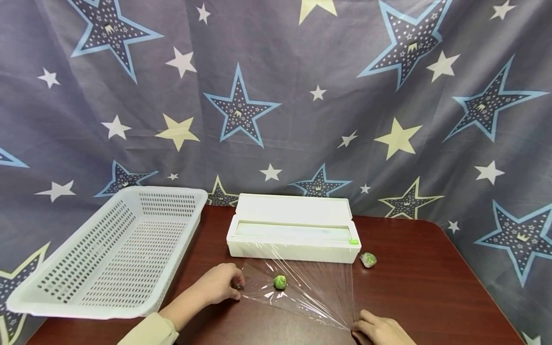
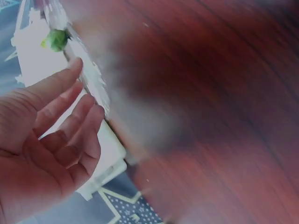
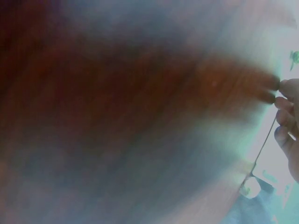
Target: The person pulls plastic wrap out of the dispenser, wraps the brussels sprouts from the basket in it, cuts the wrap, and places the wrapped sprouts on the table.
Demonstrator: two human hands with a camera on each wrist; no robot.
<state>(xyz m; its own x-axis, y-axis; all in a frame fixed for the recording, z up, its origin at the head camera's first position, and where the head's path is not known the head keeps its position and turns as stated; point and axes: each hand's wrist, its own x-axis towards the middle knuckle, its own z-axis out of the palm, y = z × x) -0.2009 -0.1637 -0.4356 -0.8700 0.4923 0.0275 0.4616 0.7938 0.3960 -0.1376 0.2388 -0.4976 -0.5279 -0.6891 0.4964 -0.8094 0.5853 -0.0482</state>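
A sheet of clear plastic wrap [image 1: 302,292] stretches from a white dispenser box [image 1: 293,251] toward the front of the table. A small green ball-shaped vegetable, like a Brussels sprout [image 1: 280,282], sits on the wrap left of its middle. At the sheet's left front corner, my left hand [image 1: 222,283] has its thumb and fingers curled about the film's edge. My right hand [image 1: 379,329] pinches the right front corner, and the film runs in taut creases toward it. In the left wrist view, the left fingertips [image 2: 77,65] are right at the shiny film edge.
A white perforated basket [image 1: 172,268] stands on the left. The dispenser's lid [image 1: 293,208] is raised, with a bright green piece [image 1: 353,241] at its right end. A wrapped green ball [image 1: 368,260] lies right of the box. Behind the table hangs a star-patterned curtain [image 1: 293,158].
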